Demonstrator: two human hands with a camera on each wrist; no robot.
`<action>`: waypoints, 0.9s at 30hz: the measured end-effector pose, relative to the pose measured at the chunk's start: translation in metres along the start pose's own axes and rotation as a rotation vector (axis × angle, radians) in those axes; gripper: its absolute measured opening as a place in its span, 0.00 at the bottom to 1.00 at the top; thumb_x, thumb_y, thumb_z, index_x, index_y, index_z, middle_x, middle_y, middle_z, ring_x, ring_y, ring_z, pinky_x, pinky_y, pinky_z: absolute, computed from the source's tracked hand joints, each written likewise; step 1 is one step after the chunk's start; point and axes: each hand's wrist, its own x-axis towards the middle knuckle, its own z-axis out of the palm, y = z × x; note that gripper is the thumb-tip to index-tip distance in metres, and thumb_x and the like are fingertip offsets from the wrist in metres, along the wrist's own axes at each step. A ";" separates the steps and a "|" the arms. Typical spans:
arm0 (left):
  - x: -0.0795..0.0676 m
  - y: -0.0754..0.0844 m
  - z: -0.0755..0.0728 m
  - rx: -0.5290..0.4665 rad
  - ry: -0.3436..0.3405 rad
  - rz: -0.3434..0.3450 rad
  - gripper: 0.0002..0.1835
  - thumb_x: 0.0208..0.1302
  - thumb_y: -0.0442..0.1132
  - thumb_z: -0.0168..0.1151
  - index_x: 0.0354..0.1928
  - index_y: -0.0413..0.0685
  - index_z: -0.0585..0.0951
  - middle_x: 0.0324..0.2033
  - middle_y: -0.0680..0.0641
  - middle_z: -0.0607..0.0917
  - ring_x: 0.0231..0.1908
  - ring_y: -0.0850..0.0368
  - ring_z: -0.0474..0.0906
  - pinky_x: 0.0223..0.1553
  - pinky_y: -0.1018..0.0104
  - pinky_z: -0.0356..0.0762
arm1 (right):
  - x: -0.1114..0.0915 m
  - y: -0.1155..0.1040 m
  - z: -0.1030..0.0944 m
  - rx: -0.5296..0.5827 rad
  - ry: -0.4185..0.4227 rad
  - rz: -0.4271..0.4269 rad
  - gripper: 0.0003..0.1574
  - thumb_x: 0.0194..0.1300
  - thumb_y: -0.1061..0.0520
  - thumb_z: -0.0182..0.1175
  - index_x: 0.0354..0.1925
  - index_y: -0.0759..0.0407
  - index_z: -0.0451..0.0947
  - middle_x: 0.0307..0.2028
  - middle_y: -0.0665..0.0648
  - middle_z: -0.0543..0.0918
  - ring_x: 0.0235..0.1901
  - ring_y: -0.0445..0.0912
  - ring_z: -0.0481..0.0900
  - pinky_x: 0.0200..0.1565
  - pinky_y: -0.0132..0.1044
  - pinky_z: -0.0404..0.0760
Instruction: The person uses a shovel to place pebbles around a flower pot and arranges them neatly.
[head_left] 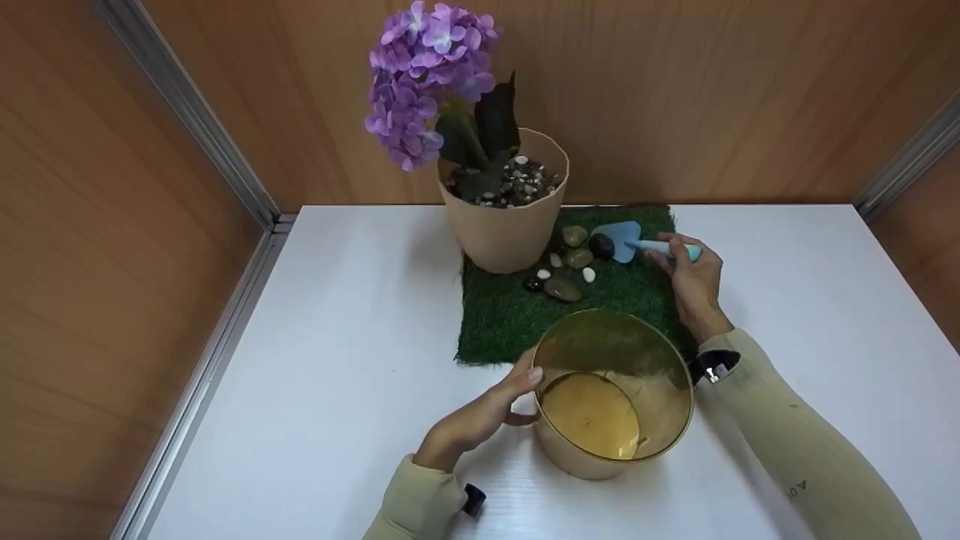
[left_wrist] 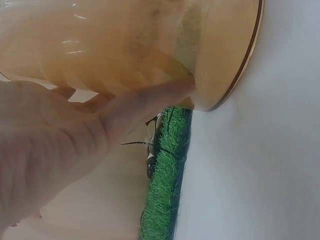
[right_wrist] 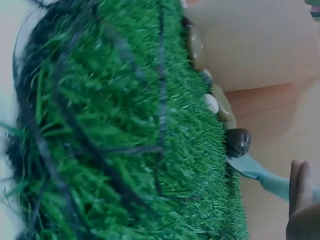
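Observation:
Tilted toward the head camera, an amber see-through pot (head_left: 592, 412) is gripped at its left side by my left hand (head_left: 484, 412), thumb near the rim. In the left wrist view the thumb lies along the amber wall (left_wrist: 100, 45). My right hand (head_left: 694, 281) holds a small blue toy shovel (head_left: 619, 241) by its handle, over the green turf mat (head_left: 495, 330). A dark round stone (head_left: 601, 246) sits at the shovel's blade, also seen in the right wrist view as a dark stone (right_wrist: 238, 142). Whether the blade is under it I cannot tell.
A beige flowerpot (head_left: 499, 236) with purple flowers (head_left: 427, 82) and pebbles stands at the mat's back left. Several stones, such as a brown stone (head_left: 562, 289) and a white pebble (head_left: 589, 275), lie beside it. Wooden panels (head_left: 712, 97) border the white table (head_left: 337, 315).

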 end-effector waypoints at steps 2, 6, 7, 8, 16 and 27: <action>0.000 0.000 0.000 -0.001 0.002 0.000 0.35 0.66 0.64 0.34 0.72 0.70 0.40 0.71 0.55 0.37 0.69 0.48 0.43 0.52 0.53 0.70 | -0.003 -0.002 0.002 -0.117 -0.013 -0.049 0.22 0.69 0.59 0.50 0.55 0.75 0.69 0.51 0.71 0.72 0.50 0.62 0.75 0.53 0.46 0.72; 0.001 0.000 0.001 -0.005 0.002 0.001 0.34 0.67 0.63 0.34 0.72 0.70 0.40 0.71 0.55 0.37 0.69 0.47 0.43 0.52 0.53 0.70 | -0.006 -0.005 0.004 -0.331 -0.040 -0.156 0.18 0.69 0.59 0.51 0.53 0.67 0.74 0.47 0.74 0.75 0.43 0.56 0.81 0.46 0.39 0.77; 0.001 0.000 0.001 -0.006 0.003 0.001 0.34 0.67 0.63 0.34 0.72 0.70 0.40 0.71 0.55 0.37 0.69 0.47 0.42 0.52 0.53 0.70 | -0.007 -0.005 0.003 -0.371 -0.046 -0.180 0.18 0.69 0.59 0.51 0.53 0.66 0.75 0.46 0.74 0.76 0.42 0.55 0.81 0.44 0.37 0.78; 0.001 0.000 0.001 -0.007 0.004 0.001 0.34 0.67 0.63 0.34 0.72 0.70 0.40 0.71 0.55 0.37 0.69 0.47 0.42 0.52 0.53 0.70 | -0.008 -0.006 0.003 -0.394 -0.054 -0.202 0.17 0.69 0.59 0.52 0.53 0.66 0.75 0.46 0.74 0.76 0.41 0.54 0.82 0.43 0.35 0.78; 0.002 -0.002 0.002 -0.005 0.010 -0.001 0.34 0.67 0.63 0.34 0.72 0.70 0.41 0.71 0.56 0.38 0.68 0.50 0.44 0.52 0.54 0.71 | -0.019 -0.015 -0.009 -0.451 -0.094 -0.299 0.18 0.68 0.63 0.51 0.54 0.71 0.72 0.53 0.71 0.72 0.43 0.53 0.81 0.43 0.31 0.78; -0.001 -0.002 0.001 -0.004 0.005 0.026 0.35 0.66 0.65 0.35 0.71 0.71 0.41 0.71 0.56 0.38 0.69 0.49 0.43 0.53 0.54 0.70 | -0.047 -0.035 -0.048 -0.627 -0.184 -0.447 0.17 0.67 0.69 0.50 0.53 0.75 0.71 0.56 0.68 0.71 0.44 0.49 0.81 0.47 0.30 0.75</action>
